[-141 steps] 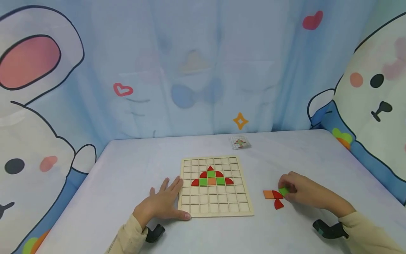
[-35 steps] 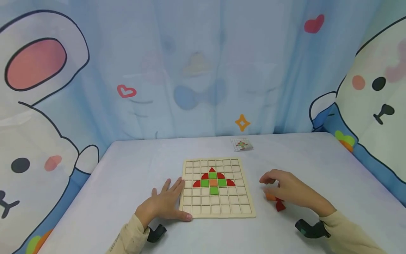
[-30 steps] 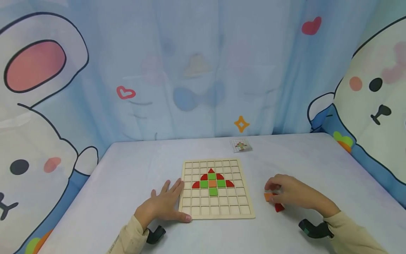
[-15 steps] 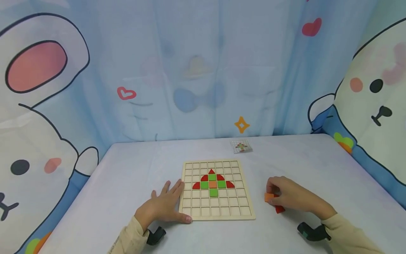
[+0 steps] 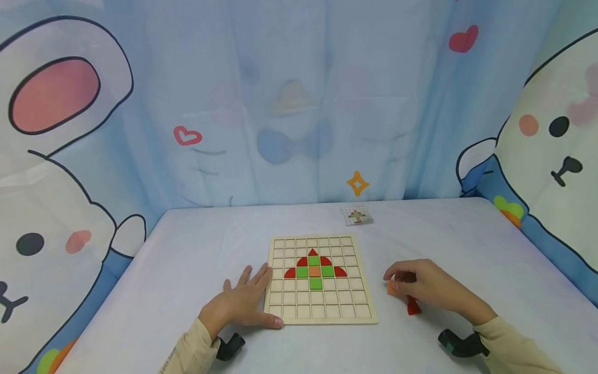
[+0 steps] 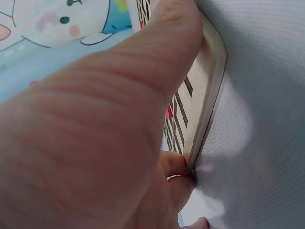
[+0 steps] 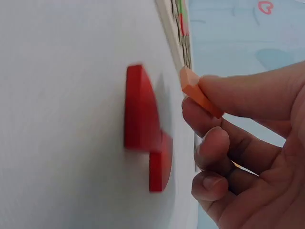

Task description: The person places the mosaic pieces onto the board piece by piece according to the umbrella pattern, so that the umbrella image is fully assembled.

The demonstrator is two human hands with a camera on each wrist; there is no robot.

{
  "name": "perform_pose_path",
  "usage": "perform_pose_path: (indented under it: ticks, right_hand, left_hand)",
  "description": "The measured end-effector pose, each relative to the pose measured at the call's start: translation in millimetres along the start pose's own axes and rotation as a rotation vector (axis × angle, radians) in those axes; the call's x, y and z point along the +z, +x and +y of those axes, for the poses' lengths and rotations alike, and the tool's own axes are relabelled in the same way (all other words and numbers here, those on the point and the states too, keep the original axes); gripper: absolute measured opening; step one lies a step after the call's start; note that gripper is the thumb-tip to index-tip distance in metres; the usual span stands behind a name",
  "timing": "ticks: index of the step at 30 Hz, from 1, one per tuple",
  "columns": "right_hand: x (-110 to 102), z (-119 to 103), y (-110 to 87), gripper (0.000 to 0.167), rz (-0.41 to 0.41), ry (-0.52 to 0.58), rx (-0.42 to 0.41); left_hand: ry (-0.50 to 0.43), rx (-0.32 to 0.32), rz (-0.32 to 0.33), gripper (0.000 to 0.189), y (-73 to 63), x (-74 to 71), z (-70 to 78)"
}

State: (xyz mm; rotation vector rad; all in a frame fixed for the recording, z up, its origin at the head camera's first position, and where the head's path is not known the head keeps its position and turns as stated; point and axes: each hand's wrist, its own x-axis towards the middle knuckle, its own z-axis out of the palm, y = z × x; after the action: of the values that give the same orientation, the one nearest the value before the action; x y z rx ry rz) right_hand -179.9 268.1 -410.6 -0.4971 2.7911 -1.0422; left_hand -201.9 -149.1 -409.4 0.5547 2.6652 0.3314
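Note:
My right hand (image 5: 432,285) pinches an orange square tile (image 7: 200,95) between thumb and index finger; in the right wrist view it is raised off the cloth. Two red rounded tiles (image 7: 141,112) lie below that hand, partly hidden by it in the head view. My left hand (image 5: 240,305) lies with spread fingers against the left edge of a wooden grid board (image 5: 322,312), its thumb at the near left corner. On the board, red, green and orange tiles form a tree-like shape, with a green square (image 5: 315,283) lowest.
A small card (image 5: 357,215) with a grid and a similar coloured figure lies behind the board, near the table's far edge. White cloth (image 5: 210,234) covers the table. A blue cartoon curtain (image 5: 289,104) hangs behind it.
The green square that my right hand held is now on the board, under the orange one. That hand has since gone back right and picked up the orange tile. My left hand stays put.

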Motion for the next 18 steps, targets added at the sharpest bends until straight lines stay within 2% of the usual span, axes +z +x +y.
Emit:
perform_pose_path:
  ticks: [4,11,18]
  right_hand:
    - [2,-5,1.4,0.013,0.006,0.052,0.029]
    - [8,-22,5.7,0.011,-0.002,0.214,0.087]
    - [30,-46,24.6,0.014,-0.045,0.328,0.019]
  left_hand:
    - [-0.009,0.006,-0.002,0.122,1.1,1.0,-1.6]
    - [-0.021,0.028,-0.019,0.123,0.3,-3.4,-1.2]
    - [-0.025,0.007,-0.011,0.122,0.2,-2.2,-0.6]
